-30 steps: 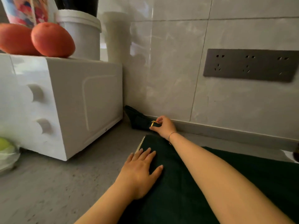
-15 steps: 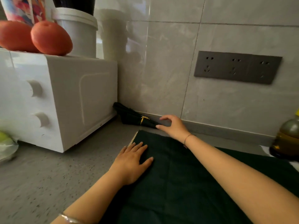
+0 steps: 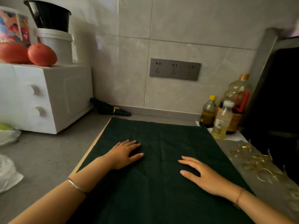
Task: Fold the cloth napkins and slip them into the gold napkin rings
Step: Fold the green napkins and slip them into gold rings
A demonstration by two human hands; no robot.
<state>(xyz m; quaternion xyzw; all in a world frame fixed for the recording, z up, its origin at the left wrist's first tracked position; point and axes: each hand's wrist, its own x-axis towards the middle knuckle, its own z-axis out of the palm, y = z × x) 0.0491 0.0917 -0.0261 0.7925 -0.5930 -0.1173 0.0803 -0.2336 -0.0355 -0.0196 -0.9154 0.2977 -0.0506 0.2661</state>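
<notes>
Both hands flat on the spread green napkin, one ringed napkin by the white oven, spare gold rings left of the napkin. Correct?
Not quite. The head view shows the spare gold rings right of the spread green napkin, not left. The rest holds: left hand and right hand flat on it, ringed napkin by the white oven.

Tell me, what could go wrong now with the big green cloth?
The rings lie loose beside the napkin's right edge, so a fold might scatter them. The bottles stand near its far right corner; lifting that corner could tip one. The left hand and right hand lie flat on wrinkled cloth, so creases may get folded in.
</notes>
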